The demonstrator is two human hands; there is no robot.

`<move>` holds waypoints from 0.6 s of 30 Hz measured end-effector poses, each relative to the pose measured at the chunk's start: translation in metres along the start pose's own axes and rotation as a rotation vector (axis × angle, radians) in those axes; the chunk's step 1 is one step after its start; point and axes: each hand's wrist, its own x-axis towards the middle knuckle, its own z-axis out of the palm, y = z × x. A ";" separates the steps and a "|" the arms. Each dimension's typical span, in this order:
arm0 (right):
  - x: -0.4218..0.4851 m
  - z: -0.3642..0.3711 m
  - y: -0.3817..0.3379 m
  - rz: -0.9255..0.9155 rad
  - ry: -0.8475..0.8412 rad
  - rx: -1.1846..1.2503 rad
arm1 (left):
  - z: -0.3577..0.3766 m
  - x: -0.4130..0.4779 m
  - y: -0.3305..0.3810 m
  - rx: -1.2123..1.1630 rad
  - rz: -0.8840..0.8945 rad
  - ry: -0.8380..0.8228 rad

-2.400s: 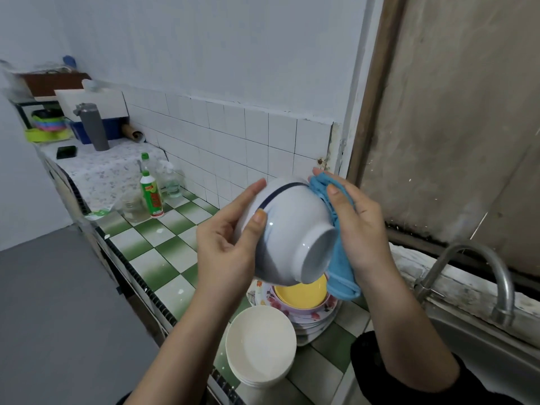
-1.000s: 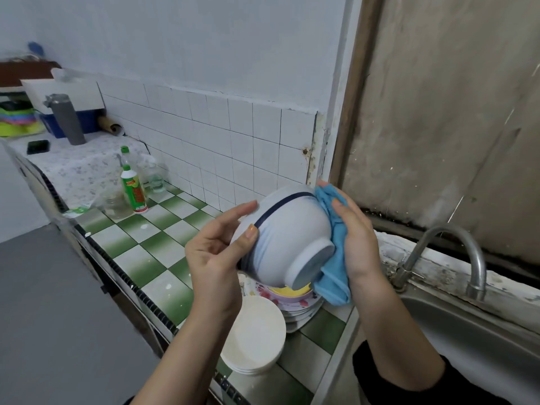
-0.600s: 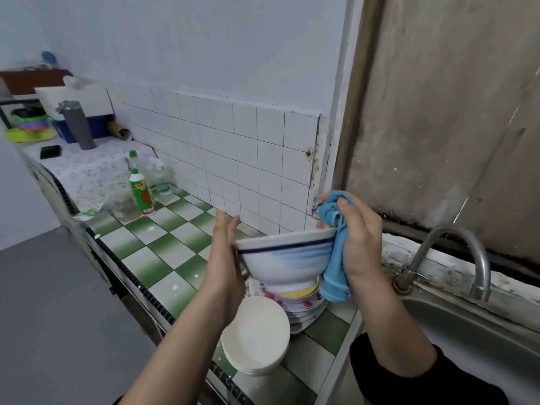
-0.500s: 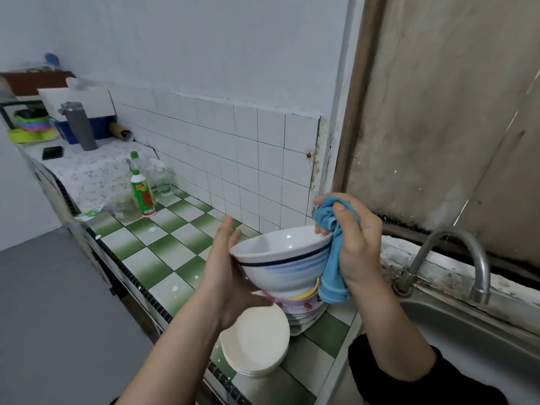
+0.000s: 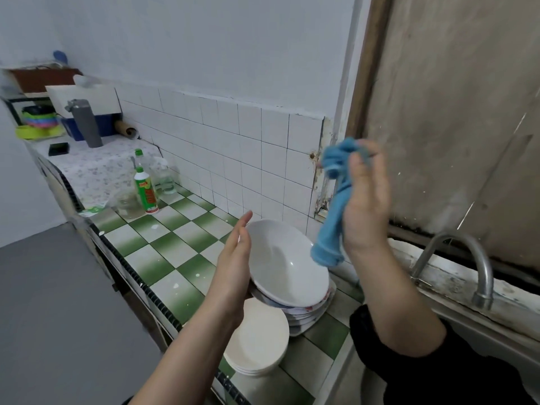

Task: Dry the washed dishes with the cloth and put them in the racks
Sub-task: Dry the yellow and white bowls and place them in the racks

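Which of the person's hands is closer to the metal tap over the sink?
Right. The right hand, clutching the blue cloth, is raised just left of the tap. The left hand is farther left, holding the white bowl.

From my seat I see two bare forearms coming up from the bottom edge. The left hand has no ring, watch or band, and its forearm is uncovered down to the frame edge. The right hand is likewise unadorned at the wrist. A black sleeve is bunched near the right elbow, dark, plain fabric without print or logo. The fingers of the right hand are blurred.
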 end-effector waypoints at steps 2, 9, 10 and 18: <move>-0.014 0.012 0.012 0.123 -0.257 -0.363 | 0.003 0.003 -0.001 -0.008 0.067 -0.019; -0.056 0.006 0.024 0.309 -0.827 -1.023 | -0.004 0.012 -0.006 -0.068 0.218 0.004; -0.057 0.007 0.023 0.288 -0.816 -1.048 | -0.005 0.012 -0.007 -0.062 0.238 -0.005; -0.065 0.015 0.018 0.267 -1.004 -0.859 | -0.014 0.017 -0.016 -0.087 0.260 0.042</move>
